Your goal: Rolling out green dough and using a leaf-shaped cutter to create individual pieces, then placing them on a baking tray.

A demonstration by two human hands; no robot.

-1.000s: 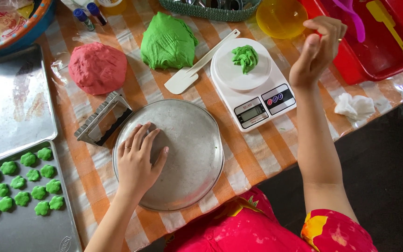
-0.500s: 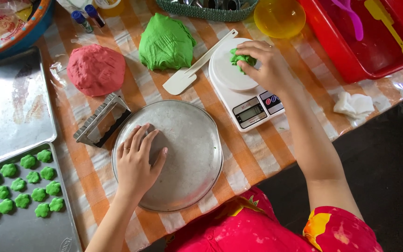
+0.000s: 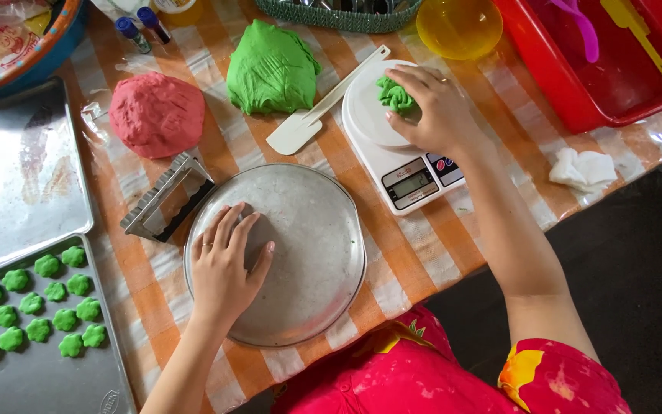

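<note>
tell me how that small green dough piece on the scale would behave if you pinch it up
The green dough piece under the right hand looks lumpy and creased, so it probably squashes and keeps finger marks. It is small, likely light. Its matte, irregular shape on the scale suggests it won't roll.

pink dough lump | white spatula | yellow bowl | baking tray, green shapes, possibly cookies

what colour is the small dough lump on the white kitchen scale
Green, the small dough lump under the right hand; head view.
</note>
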